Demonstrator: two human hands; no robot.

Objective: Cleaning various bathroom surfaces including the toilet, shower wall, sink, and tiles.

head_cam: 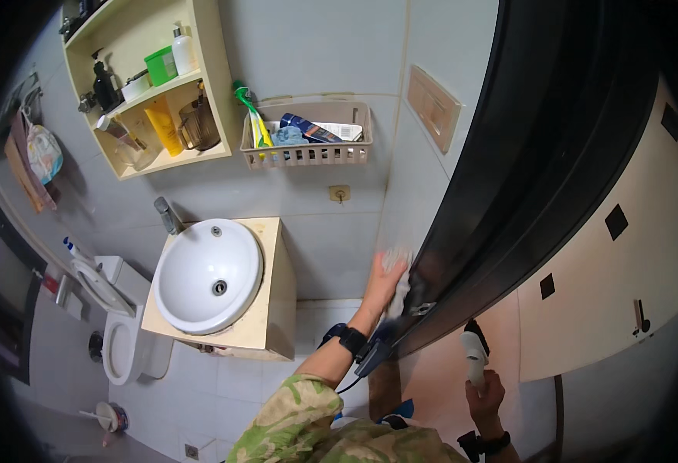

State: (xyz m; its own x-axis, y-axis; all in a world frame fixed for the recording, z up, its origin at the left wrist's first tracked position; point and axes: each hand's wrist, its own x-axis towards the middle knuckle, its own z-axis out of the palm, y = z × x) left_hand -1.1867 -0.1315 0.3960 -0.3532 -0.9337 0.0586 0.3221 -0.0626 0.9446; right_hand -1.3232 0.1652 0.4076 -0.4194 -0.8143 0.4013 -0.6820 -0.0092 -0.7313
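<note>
My left hand (380, 280) is pressing a whitish cloth (400, 298) to the tiled wall beside the black door frame (460, 231); the hand and cloth are slightly blurred. Its wrist wears a black strap with a dark device and cable. Off to the right, on the other side of the frame, my right hand (485, 396) grips the lower end of a white brush (474, 356), whose dark bristles point up. A metal strike plate (423, 308) sits in the frame just right of the cloth.
A round white washbasin (191, 283) with a tap (168, 215) tops a cream cabinet (281, 312). Above are a plastic basket (304, 155) of toiletries and an open shelf unit (214, 75). Left stands a toilet (120, 347). Beyond the frame is a white door (594, 289).
</note>
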